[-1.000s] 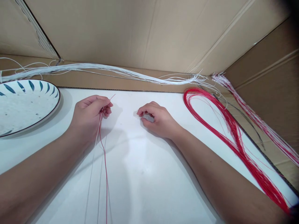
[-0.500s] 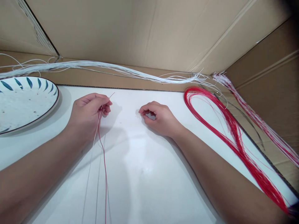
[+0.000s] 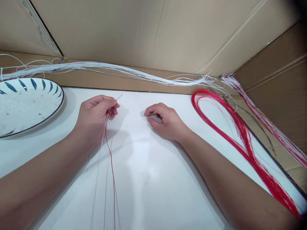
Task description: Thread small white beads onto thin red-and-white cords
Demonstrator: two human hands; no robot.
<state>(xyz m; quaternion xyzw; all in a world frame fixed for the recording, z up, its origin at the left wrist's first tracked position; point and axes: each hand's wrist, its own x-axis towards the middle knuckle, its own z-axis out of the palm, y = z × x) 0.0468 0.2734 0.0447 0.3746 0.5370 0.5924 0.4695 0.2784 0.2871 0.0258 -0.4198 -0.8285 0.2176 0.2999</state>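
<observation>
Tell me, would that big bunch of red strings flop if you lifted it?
Probably floppy: the looped bundle of thin red strings lies in a soft curve on the white table. It likely weighs little, since each strand is hair-thin. Loose strands stray from the loop, so some may slip out.

Bright even overhead light; soft shadows under arms; edges bowed, corner vignetted.
</observation>
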